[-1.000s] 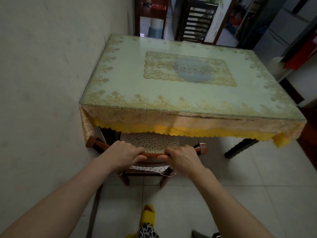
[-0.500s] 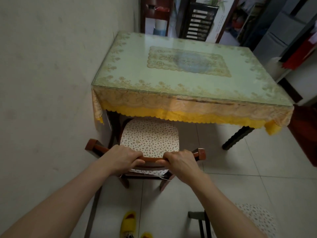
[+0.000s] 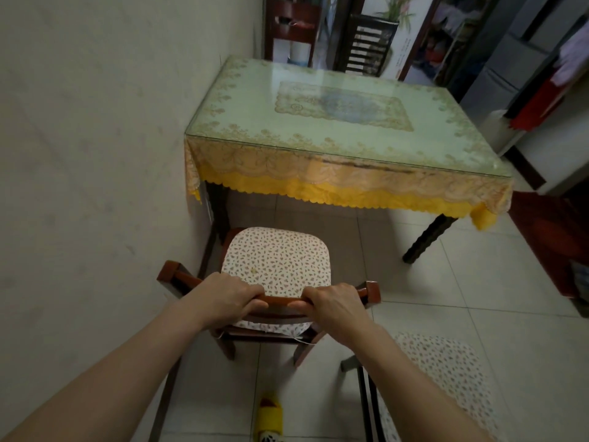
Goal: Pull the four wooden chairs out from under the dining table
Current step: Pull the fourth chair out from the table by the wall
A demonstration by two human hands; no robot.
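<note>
Both hands (image 3: 280, 306) on chair backrest (image 3: 280, 302)

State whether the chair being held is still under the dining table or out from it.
Out. The brown wooden chair's floral seat cushion lies wholly in front of the yellow-fringed tablecloth, floor showing between.

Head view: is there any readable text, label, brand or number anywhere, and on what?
No text can be read.
White panel behind the dining table: faint coloured marks along its edge, too small and blurred to read.
Tablecloth, chair and cushions: patterns only, no lettering.
</note>
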